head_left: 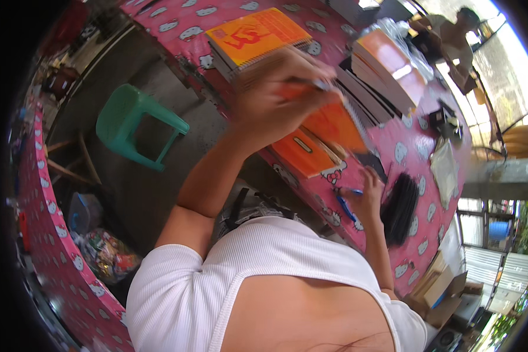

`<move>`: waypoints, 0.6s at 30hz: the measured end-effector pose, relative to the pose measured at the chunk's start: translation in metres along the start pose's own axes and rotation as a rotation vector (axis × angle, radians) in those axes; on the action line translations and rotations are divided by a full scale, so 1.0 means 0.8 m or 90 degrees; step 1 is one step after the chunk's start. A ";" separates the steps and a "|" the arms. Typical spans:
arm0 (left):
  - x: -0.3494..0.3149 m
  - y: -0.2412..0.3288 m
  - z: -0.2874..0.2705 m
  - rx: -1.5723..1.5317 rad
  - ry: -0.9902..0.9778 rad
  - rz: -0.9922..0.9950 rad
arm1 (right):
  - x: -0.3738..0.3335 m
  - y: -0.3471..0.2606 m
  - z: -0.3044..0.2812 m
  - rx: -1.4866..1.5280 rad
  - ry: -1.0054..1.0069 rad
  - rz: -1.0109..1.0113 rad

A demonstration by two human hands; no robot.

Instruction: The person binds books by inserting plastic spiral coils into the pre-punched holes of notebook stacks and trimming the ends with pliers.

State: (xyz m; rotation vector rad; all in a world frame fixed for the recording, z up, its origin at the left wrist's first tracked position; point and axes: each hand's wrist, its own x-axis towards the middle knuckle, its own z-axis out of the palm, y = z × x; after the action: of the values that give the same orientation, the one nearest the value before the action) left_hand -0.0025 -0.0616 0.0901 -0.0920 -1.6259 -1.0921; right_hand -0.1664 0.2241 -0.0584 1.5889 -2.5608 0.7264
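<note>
Left arm raised from the shoulder, elbow bent, forearm running up and right to the left hand [276, 102], back of the hand toward the camera, wrist cocked, fingers curled together in a closed grip on the upper edge of an orange notebook [328, 126], held lifted and tilted above the desk [405, 146]. Motion blur over the knuckles, so exact finger placement hard to tell. Below that, a second orange notebook [305, 154] lying flat on the pink patterned cloth near the desk's front edge. Right arm stretched forward along the lower right, forearm nearly straight, right hand [371, 196] resting low on the desk, fingers bent downward; whether closed on anything, impossible to tell. Blue pen [346, 206] lying just beside that hand, toward the desk edge. Bundle of black strips [400, 208] just to its other side. Further back, an orange-covered stack of spiral notebooks [255, 36] and another stack of books [387, 67]. Clear plastic bag [444, 170] toward the right. Green plastic stool [136, 124] on the floor, well apart to the left.
</note>
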 end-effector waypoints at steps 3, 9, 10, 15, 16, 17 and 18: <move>-0.004 0.067 0.010 0.040 0.073 0.065 | -0.064 -0.023 0.014 -0.164 -0.061 0.031; -0.121 -0.014 0.058 0.201 -0.205 -0.086 | -0.044 -0.042 -0.001 0.212 -0.104 0.278; -0.131 -0.014 0.068 0.148 -0.130 -0.174 | -0.033 -0.055 -0.017 0.232 -0.070 0.211; -0.148 -0.026 0.066 0.181 -0.126 -0.178 | 0.013 -0.127 -0.057 0.226 0.053 0.019; -0.146 -0.024 0.068 0.183 -0.121 -0.156 | 0.018 -0.129 -0.054 0.214 0.062 0.015; -0.144 -0.023 0.070 0.186 -0.116 -0.134 | 0.022 -0.129 -0.051 0.202 0.071 0.010; -0.145 -0.023 0.070 0.181 -0.109 -0.138 | 0.026 -0.129 -0.048 0.194 0.078 0.004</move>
State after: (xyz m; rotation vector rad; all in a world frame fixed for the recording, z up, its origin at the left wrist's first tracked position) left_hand -0.0099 0.0194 -0.0114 0.1866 -1.9655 -1.0248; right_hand -0.0954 0.1847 0.0194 1.5535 -2.4610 1.2226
